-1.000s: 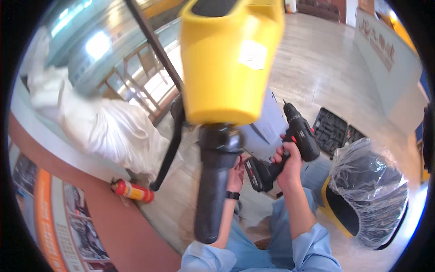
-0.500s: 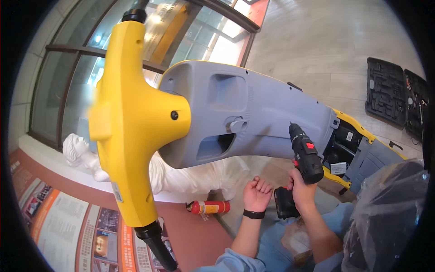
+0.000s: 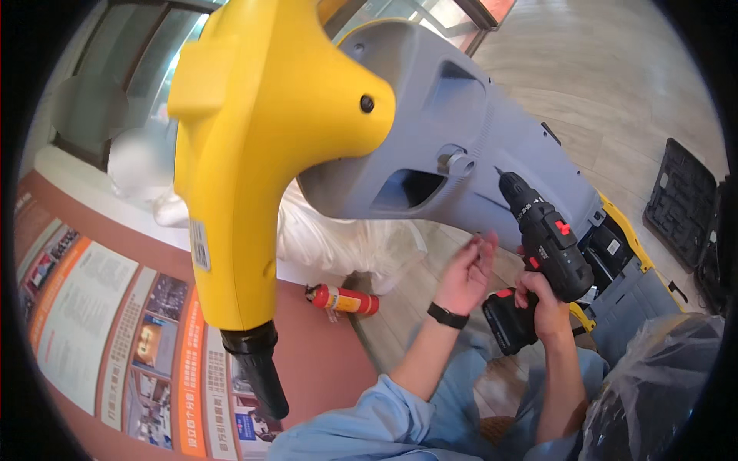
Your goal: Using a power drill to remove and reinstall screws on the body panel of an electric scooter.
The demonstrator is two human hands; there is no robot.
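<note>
My right hand is wrapped around the grip of a black cordless drill with red buttons. The drill's bit points up and left over the grey panel of a large yellow and grey machine. Left of the drill is my left hand, a dark band on its wrist. Its fingers are curled with the tips close together; whatever they may hold is too small and blurred to name. Above both hands, a small round grey knob stands out from the panel. The machine's yellow handlebar fills the upper left.
An open black tool case lies on the floor at right. Beside the machine's opened compartment is a plastic-covered thing. A red fire extinguisher, a white statue and a printed display board are at left.
The view has shifted closer to the handlebar. My left hand has risen toward the panel's lower edge, its fingers less tightly curled than before. My right hand still grips the drill.
</note>
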